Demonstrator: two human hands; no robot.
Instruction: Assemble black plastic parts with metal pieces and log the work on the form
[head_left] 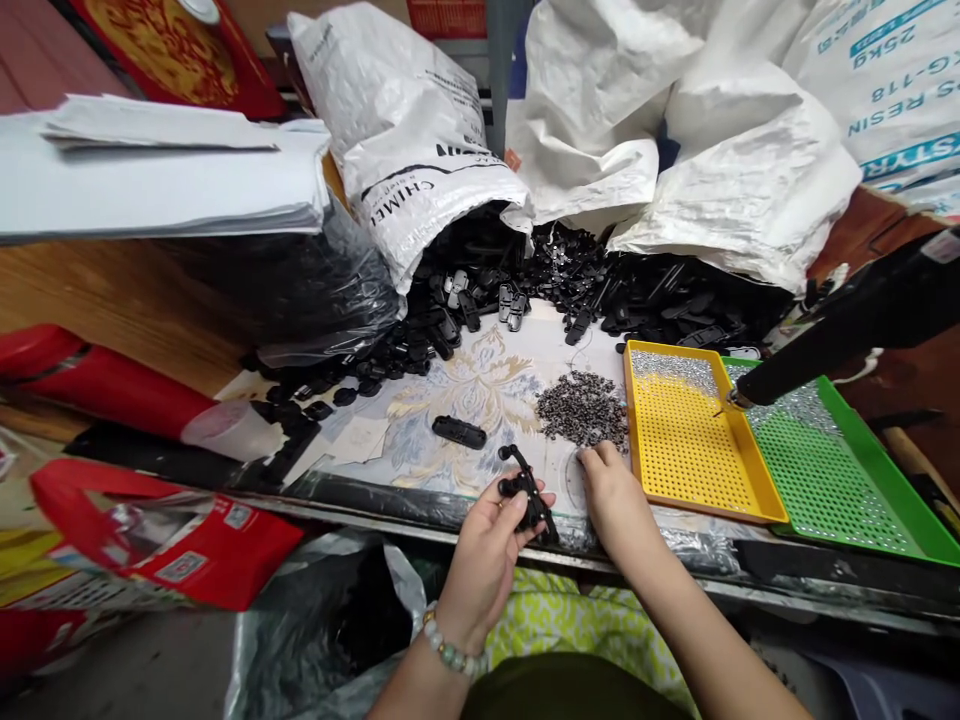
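Observation:
My left hand [491,535] is closed round a black plastic part [527,490] with a thin arm and a round end, held above the table's front edge. My right hand [611,495] is at the near edge of a pile of small dark metal pieces [581,405]. Its fingertips are pinched together, and I cannot see what is between them. Beyond my left hand, a flat, oblong black piece [459,432] lies on the patterned table top [420,470].
To the right stand a yellow perforated tray [675,440] and a green one [825,470], both holding small silver pieces. A black powered screwdriver [832,320] slants over them. White sacks [420,130] spill black parts [555,270] at the back. A red bottle [112,385] lies left.

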